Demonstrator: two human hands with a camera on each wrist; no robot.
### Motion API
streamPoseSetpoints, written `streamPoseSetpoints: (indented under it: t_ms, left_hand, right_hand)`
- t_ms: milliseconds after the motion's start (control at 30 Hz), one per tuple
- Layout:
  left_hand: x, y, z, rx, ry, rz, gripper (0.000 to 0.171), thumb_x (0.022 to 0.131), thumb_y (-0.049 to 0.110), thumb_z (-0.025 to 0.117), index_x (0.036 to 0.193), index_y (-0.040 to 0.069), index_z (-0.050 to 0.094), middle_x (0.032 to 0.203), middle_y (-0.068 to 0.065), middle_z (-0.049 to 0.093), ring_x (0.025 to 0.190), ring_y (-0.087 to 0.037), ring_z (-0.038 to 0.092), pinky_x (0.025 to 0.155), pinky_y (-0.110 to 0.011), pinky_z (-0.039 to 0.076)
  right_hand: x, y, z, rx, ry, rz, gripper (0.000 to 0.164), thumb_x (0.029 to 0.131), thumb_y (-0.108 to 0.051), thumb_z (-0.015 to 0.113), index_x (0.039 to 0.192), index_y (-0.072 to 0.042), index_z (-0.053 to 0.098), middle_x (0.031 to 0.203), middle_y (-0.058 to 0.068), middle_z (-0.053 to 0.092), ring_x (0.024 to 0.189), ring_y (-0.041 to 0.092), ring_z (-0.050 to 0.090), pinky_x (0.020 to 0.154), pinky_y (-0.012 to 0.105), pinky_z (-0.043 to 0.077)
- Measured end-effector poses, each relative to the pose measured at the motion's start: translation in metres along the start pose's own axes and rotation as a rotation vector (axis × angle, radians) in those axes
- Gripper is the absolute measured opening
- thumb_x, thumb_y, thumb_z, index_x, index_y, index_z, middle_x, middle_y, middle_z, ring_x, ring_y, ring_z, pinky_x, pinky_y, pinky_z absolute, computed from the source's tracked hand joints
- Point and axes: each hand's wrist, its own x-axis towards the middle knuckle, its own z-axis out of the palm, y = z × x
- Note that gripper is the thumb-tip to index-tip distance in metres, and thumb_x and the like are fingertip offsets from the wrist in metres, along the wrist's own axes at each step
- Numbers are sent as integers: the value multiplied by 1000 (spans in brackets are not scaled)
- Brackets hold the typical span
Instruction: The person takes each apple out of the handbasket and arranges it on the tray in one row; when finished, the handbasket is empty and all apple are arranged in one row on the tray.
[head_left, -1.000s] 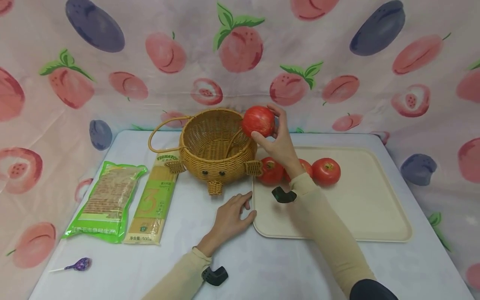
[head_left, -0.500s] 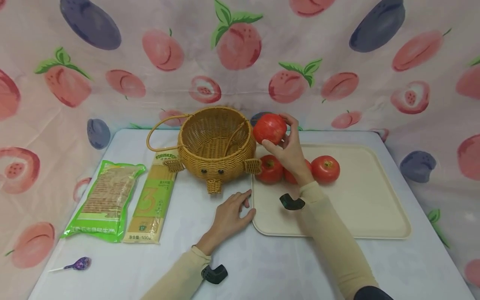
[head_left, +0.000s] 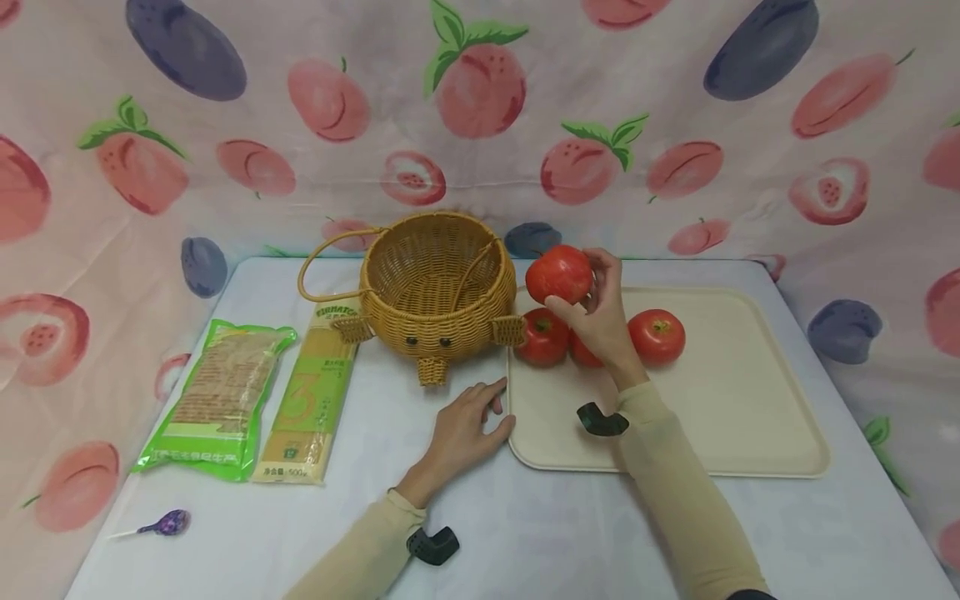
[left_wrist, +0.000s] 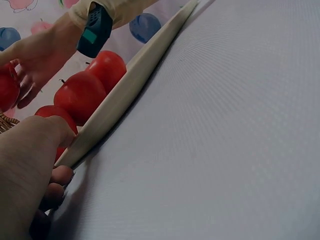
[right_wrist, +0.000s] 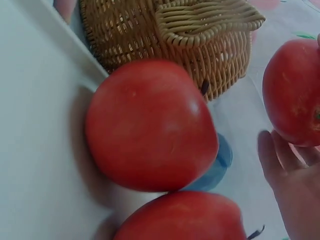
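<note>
My right hand (head_left: 606, 321) grips a red apple (head_left: 557, 273) between thumb and fingers, in the air over the back left of a cream tray (head_left: 720, 400). Below it three more red apples stand in a row on the tray; the leftmost apple (head_left: 542, 340) is near a wicker basket (head_left: 438, 337), and my hand partly covers the middle one. In the right wrist view the held apple (right_wrist: 295, 92) shows at the right edge. My left hand (head_left: 463, 429) lies on the table with relaxed fingers at the tray's left rim; in the left wrist view its fingertips (left_wrist: 62, 175) are beside that rim.
The basket has an animal face, ears and a looped handle (head_left: 322, 250). To its left lie a spaghetti pack (head_left: 303, 408) and a green-edged food bag (head_left: 217, 400). A purple lollipop (head_left: 172, 522) lies at the front left. A fruit-print cloth (head_left: 480, 183) hangs behind.
My right hand has carried the apple from the basket's right rim rightward and down toward the tray. My left hand has stayed by the tray's edge.
</note>
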Motion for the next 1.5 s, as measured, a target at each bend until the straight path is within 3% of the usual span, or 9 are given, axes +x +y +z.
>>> streamPoseSetpoints:
  t_ms: [100, 233, 367, 567, 933, 1500]
  left_hand:
    - [0, 0, 0, 1, 0, 1, 49, 85, 35, 64, 128, 14, 58, 80, 13, 52, 68, 0, 42, 52, -16, 30]
    - [1, 0, 0, 5, -1, 5, 48, 85, 35, 64, 127, 13, 59, 79, 12, 52, 66, 0, 41, 51, -16, 29]
    - [3, 0, -1, 9, -3, 4, 49, 85, 35, 64, 128, 13, 58, 79, 12, 52, 66, 0, 41, 51, -16, 30]
    - [1, 0, -1, 10, -9, -7, 49, 85, 36, 63, 128, 14, 58, 79, 12, 52, 67, 0, 42, 51, -16, 30]
    - [2, 1, -2, 10, -22, -19, 49, 85, 36, 63, 128, 13, 58, 80, 12, 52, 67, -1, 42, 51, -16, 30]
    - [2, 1, -2, 4, -19, -21, 49, 85, 35, 63, 128, 13, 58, 79, 12, 52, 67, -1, 42, 52, -16, 30]
  right_hand:
    - [-3, 6, -5, -29, 9, 4, 78, 80, -8, 72, 140, -19, 24, 140, 0, 39, 128, 15, 42, 106, 38, 39]
    - [-10, -2, -7, -45, 28, 16, 75, 80, -8, 71, 139, -20, 26, 139, 3, 42, 128, 15, 41, 106, 43, 38]
    - [-12, 1, -13, -30, 39, -1, 76, 79, -8, 73, 139, -22, 28, 138, 3, 43, 128, 16, 42, 104, 37, 40]
    - [-15, 10, -25, -16, 66, -17, 77, 79, -7, 71, 140, -25, 28, 139, 2, 43, 126, 18, 42, 90, 25, 48]
    - [-22, 11, -46, -1, 91, -98, 78, 77, 3, 68, 140, -20, 27, 137, 2, 41, 127, 20, 40, 97, 20, 43]
    - [-27, 12, -75, -66, 106, -82, 83, 76, 7, 69, 145, -20, 30, 143, 1, 35, 130, 19, 35, 94, 14, 43]
